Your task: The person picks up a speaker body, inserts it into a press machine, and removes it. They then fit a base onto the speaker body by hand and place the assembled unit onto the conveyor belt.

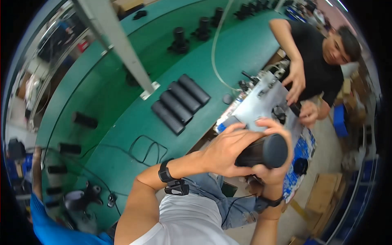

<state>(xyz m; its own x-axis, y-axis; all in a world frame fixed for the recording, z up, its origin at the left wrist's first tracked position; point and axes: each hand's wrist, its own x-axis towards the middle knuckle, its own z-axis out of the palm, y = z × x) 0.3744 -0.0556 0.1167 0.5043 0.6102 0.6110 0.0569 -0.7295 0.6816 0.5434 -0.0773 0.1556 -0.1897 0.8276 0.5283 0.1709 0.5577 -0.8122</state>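
A black cylinder [275, 151] with a smooth, dark grey round end is held up in front of my body, that end turned toward the camera. My left hand [226, 149] grips its left side, fingers bent over the top. From below and the right, my right hand [272, 175] wraps around it, with the thumb near the lower rim. Just beyond my hands is a silvery metal plate [261, 100] with fittings along its far edge. A black ring-shaped part [301, 166] lies on a blue-and-white patterned surface [301, 145] to the right.
Several black ribbed cylinders [185, 96] lie side by side on the green table [192, 141], near a small round disc [228, 98] and a looped cable [149, 151]. A metal post [122, 53] stands beyond. Opposite, a co-worker's hands [296, 81] work at the plate. Black parts [179, 40] stand on a green belt.
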